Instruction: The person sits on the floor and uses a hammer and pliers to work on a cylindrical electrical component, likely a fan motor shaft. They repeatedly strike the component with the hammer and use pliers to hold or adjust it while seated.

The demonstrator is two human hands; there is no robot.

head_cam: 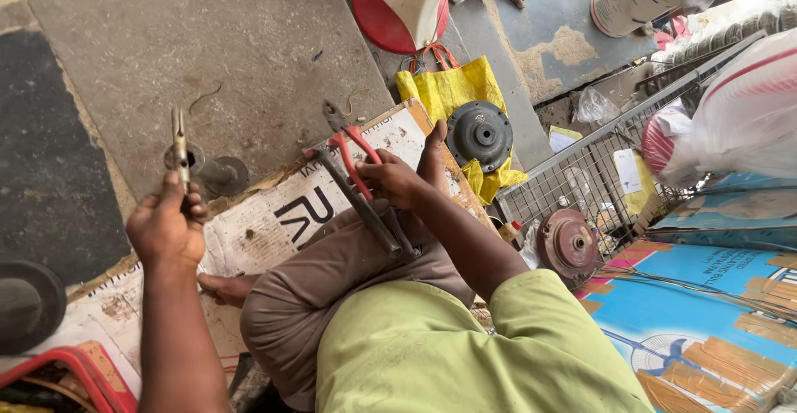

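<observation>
My left hand (166,226) is raised at the left and grips a thin metal shaft (179,143) held upright. Just beyond it, two small round metal discs (224,174) lie on the stone floor. My right hand (398,176) holds red-handled pliers (353,151), jaws pointing away from me. Beneath that hand, a long grey metal tool with two bars (369,214) lies across my knee in brown trousers (332,280). A printed cardboard sheet (274,218) is spread under my leg.
A dark motor cover (480,135) rests on a yellow bag (452,85); a rusty motor cover (569,243) sits by a wire basket (581,172). A red fan base (374,10) with a white stand is at the top, blue fan boxes (706,313) at the right, a black disc (29,301) at the left.
</observation>
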